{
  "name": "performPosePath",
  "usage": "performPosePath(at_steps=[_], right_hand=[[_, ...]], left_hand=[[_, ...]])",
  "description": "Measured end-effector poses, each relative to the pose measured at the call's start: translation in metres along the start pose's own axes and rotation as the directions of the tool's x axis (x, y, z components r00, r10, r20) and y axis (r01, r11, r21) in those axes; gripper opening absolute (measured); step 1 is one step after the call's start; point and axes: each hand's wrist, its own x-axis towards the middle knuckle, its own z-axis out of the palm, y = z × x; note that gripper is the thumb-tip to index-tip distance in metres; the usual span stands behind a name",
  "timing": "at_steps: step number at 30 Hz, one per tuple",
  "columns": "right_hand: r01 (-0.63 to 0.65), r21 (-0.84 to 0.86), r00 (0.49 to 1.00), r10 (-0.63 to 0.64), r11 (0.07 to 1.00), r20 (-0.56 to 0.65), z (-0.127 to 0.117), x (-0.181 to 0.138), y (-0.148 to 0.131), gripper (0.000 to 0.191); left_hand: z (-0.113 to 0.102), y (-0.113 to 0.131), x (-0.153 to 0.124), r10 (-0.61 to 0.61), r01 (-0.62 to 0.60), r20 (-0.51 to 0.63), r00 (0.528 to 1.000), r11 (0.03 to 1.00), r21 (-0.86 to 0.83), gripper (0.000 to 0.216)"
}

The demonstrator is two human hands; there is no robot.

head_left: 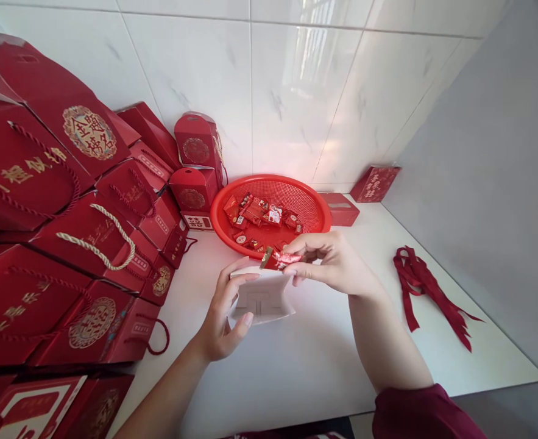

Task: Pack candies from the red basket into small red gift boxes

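My left hand (225,317) grips a small open box (262,299), whose white inside faces me, just above the white table (305,360). My right hand (330,262) pinches a few red-wrapped candies (278,260) right over the box's top opening. Just behind both hands sits a round red mesh basket (314,204) with several red-wrapped candies (262,216) lying in it.
A big heap of red gift boxes and bags with cord handles (67,231) fills the left side. Two more red boxes (376,183) stand by the back wall. A bundle of dark red ribbons (426,286) lies at the right, near the grey wall.
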Motion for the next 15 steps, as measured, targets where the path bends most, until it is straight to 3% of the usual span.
performPosePath(at_steps=[6,12,15], right_hand=[[0.108,-0.28,0.993,-0.093,0.954,0.068,-0.004,-0.011,-0.02,0.017],[0.16,-0.377,0.971,-0.077,0.912,0.227,0.001,-0.013,-0.018,0.027],[0.179,-0.458,0.977,-0.104,0.871,0.184,0.0,-0.012,-0.019,0.03]], left_hand=[[-0.001,-0.004,0.001,0.094,-0.094,0.006,0.996,0.994,0.048,0.047],[-0.002,-0.005,0.0,0.087,-0.088,0.027,0.996,0.994,0.065,0.05],[-0.003,-0.005,-0.001,0.088,-0.09,0.033,0.996,0.993,0.075,0.051]])
